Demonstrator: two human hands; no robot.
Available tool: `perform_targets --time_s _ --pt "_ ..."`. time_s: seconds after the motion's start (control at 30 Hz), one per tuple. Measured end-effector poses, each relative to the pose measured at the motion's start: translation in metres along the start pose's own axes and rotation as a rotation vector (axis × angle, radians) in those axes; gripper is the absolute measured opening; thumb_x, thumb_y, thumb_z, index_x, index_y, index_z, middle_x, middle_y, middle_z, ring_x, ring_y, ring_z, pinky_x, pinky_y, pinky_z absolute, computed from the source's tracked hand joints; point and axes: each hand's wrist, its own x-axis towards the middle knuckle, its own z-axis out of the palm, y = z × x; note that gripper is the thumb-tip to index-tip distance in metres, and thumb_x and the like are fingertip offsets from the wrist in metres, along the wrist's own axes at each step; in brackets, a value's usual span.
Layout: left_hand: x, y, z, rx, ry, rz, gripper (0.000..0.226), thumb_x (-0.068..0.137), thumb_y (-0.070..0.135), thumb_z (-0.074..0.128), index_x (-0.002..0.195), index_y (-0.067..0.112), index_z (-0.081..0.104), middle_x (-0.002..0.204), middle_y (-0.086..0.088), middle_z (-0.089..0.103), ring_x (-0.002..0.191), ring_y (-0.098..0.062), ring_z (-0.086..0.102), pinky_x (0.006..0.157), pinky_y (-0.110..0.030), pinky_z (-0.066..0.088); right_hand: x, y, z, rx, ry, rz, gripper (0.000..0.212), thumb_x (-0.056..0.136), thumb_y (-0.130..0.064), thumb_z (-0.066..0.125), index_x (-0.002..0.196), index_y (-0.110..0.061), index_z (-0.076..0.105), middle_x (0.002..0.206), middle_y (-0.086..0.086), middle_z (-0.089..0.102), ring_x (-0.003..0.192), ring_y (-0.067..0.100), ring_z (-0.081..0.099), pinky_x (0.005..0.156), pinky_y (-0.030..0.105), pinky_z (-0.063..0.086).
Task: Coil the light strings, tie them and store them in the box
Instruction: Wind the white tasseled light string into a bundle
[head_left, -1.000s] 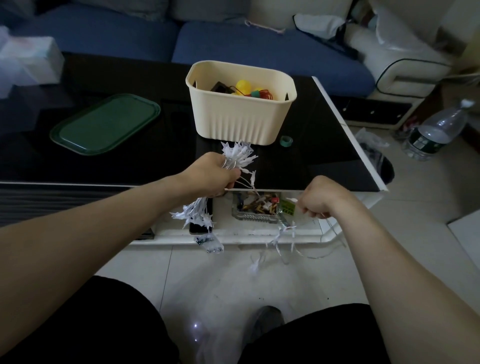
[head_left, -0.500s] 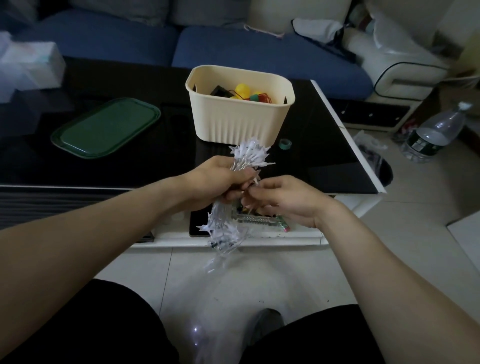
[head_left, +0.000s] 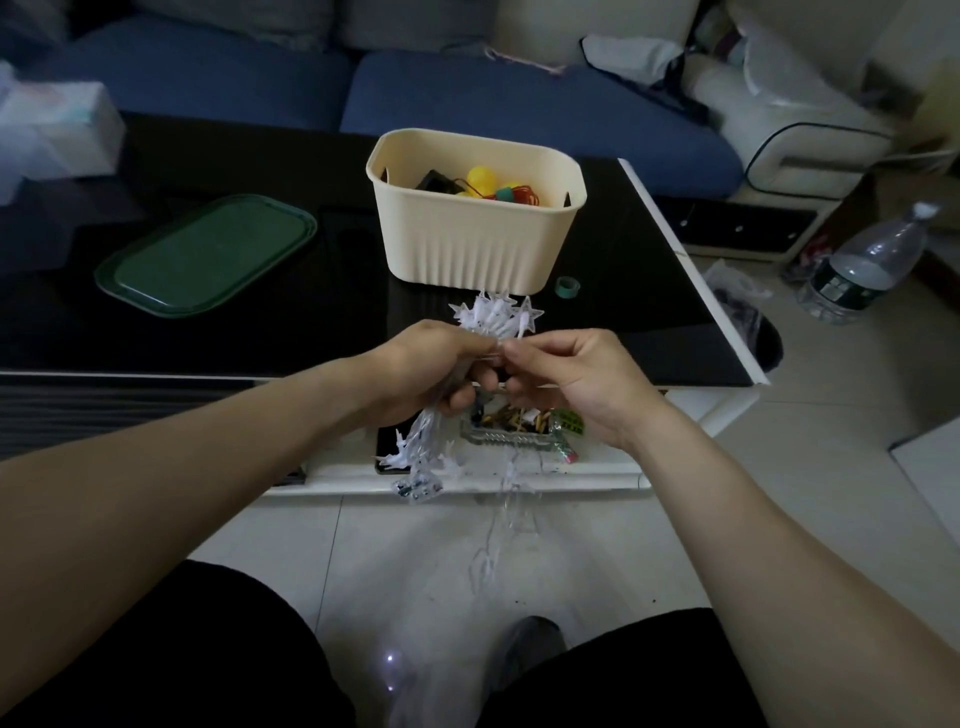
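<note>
Just in front of the cream box (head_left: 475, 244), the left hand (head_left: 426, 371) grips a bundled star light string (head_left: 493, 319); the right hand (head_left: 571, 382) pinches its loose wire beside the left hand's fingers.

Both forearms reaching forward, hands meeting at centre.
Left hand (head_left: 431, 371) curled into a closed grip; right hand (head_left: 571, 382) pinching with thumb and forefinger, fingertips touching the left's.

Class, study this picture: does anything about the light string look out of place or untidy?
Yes. The left hand grips the star light string as a bundle, but a loose tail dangles below the right hand towards the floor, uncoiled.
</note>
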Motion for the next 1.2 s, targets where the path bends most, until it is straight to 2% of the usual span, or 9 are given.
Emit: perform_targets --time_s 0.33,0.43,0.6,0.67,0.77,0.83,0.97,1.07,1.2 --pt "0.004 -0.007 0.003 -0.050 -0.043 0.128 0.028 0.105 0.027 0.043 0.084 0.011 0.054 0.057 0.002 0.045 0.044 -0.010 0.039 0.045 -0.022 0.037 0.008 0.005 0.019 0.002 0.326 -0.067 0.026 0.086 -0.028 0.080 0.087 -0.002 0.076 0.071 0.009 0.074 0.061 0.016 0.068 0.064 0.031 0.060" --pt "0.005 -0.009 0.005 -0.036 -0.047 0.139 0.031 0.105 0.026 0.042 0.082 0.008 0.051 0.061 -0.002 0.044 0.045 -0.010 0.041 0.047 -0.023 0.040 0.009 0.005 0.025 -0.046 0.343 -0.052 0.033 0.088 -0.034 0.078 0.085 -0.002 0.071 0.070 0.011 0.075 0.067 0.025 0.074 0.070 0.042 0.063" --pt "0.007 -0.013 0.007 0.060 -0.008 0.145 0.027 0.106 0.025 0.040 0.101 0.004 0.055 0.060 -0.002 0.046 0.050 -0.013 0.039 0.047 -0.022 0.035 0.011 0.006 0.028 -0.187 0.359 -0.067 0.036 0.084 -0.038 0.077 0.071 -0.005 0.072 0.070 0.014 0.074 0.067 0.034 0.075 0.069 0.055 0.062" --pt "0.009 -0.015 0.009 0.078 0.033 0.145 0.027 0.106 0.025 0.042 0.098 0.003 0.057 0.058 -0.002 0.047 0.050 -0.014 0.037 0.047 -0.024 0.031 0.009 0.004 0.027 -0.186 0.348 -0.060 0.033 0.087 -0.035 0.077 0.073 -0.005 0.073 0.070 0.011 0.074 0.061 0.025 0.073 0.063 0.043 0.062" --pt "0.010 -0.016 0.011 0.058 0.073 0.087 0.029 0.106 0.023 0.043 0.090 0.005 0.058 0.055 -0.001 0.046 0.046 -0.014 0.035 0.049 -0.026 0.027 0.006 0.002 0.029 -0.247 0.343 -0.036 0.034 0.092 -0.035 0.072 0.072 -0.006 0.072 0.061 0.002 0.068 0.048 0.011 0.060 0.048 0.025 0.046" --pt "0.012 -0.016 0.010 0.067 0.118 0.071 0.030 0.105 0.025 0.045 0.083 0.008 0.057 0.052 0.002 0.043 0.043 -0.013 0.034 0.049 -0.027 0.026 0.007 0.002 0.030 -0.290 0.302 -0.013 0.034 0.096 -0.032 0.066 0.070 -0.010 0.070 0.057 0.001 0.064 0.047 0.010 0.057 0.050 0.026 0.045" --pt "0.015 -0.017 0.004 0.130 0.234 0.101 0.043 0.101 0.030 0.054 0.061 0.015 0.045 0.046 0.005 0.040 0.041 -0.011 0.035 0.046 -0.025 0.029 0.007 0.003 0.033 -0.272 0.232 -0.045 0.022 0.098 -0.017 0.063 0.081 -0.020 0.077 0.059 0.002 0.067 0.056 0.014 0.064 0.066 0.040 0.061" --pt "0.013 -0.017 0.005 0.105 0.218 0.105 0.041 0.101 0.026 0.055 0.063 0.013 0.047 0.049 0.002 0.045 0.040 -0.012 0.037 0.044 -0.024 0.032 0.005 0.002 0.034 -0.142 0.281 -0.029 0.006 0.092 -0.014 0.073 0.090 -0.010 0.077 0.068 0.008 0.073 0.057 0.015 0.068 0.061 0.035 0.062" --pt "0.010 -0.016 0.008 0.072 0.193 0.122 0.040 0.100 0.024 0.056 0.063 0.011 0.050 0.043 0.004 0.047 0.038 -0.010 0.039 0.042 -0.021 0.033 0.006 0.000 0.033 -0.050 0.342 0.025 0.009 0.088 -0.012 0.076 0.090 -0.003 0.074 0.071 0.011 0.073 0.058 0.017 0.068 0.062 0.037 0.061"
